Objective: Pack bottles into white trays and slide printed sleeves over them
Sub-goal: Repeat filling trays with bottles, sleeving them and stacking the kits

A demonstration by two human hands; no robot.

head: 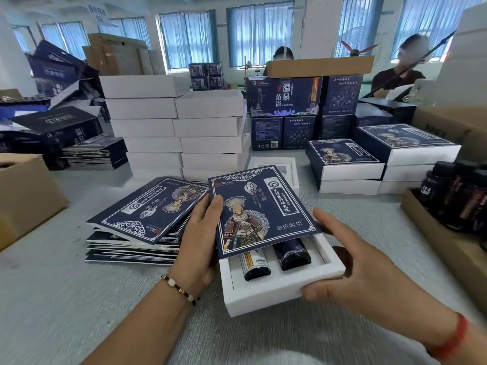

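Left hand [200, 233] gripped the dark-blue printed card sleeve [259, 209], partway over the white foam tray [279, 291] of two bottles on the desk; right hand [350, 264] held the tray's corner. Sleeve looked thin and crushable: hold edges.

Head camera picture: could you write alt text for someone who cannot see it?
A person's left hand holds a dark blue printed sleeve partly over a white tray with two dark bottles inside, while the right hand grips the tray's right side. Flat sleeves and white boxes are stacked behind.
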